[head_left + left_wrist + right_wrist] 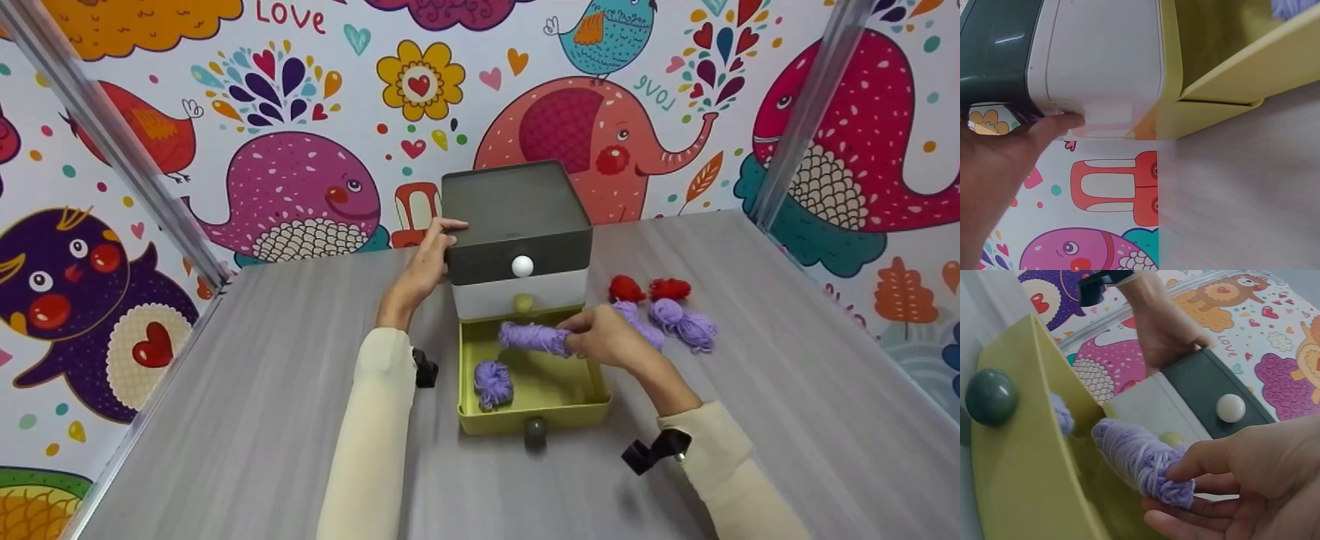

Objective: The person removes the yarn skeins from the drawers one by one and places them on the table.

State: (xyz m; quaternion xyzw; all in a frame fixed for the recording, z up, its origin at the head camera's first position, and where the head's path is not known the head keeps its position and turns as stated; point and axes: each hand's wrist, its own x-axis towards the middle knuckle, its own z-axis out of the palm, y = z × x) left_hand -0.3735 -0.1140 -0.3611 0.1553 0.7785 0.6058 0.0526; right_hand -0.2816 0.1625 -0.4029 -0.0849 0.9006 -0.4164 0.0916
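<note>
My right hand (604, 337) pinches one end of a lilac yarn skein (534, 337), holding it above the open yellow-green drawer (469, 420). In the right wrist view the thumb and fingers close on the skein (1140, 461). A second lilac yarn bundle (493, 384) lies in the drawer's left side. My left hand (424, 266) rests against the left side of the small drawer cabinet (517, 202), fingertips on its dark top. In the left wrist view its thumb (1067, 122) presses the white side; the other fingers are mostly hidden.
Right of the cabinet lie red yarn bundles (626, 289) and lilac yarn bundles (684, 324), partly behind my right hand. The cabinet's dark and white upper drawers are closed. A wooden-grain table (285, 420) meets patterned wall panels (300, 187) at the back.
</note>
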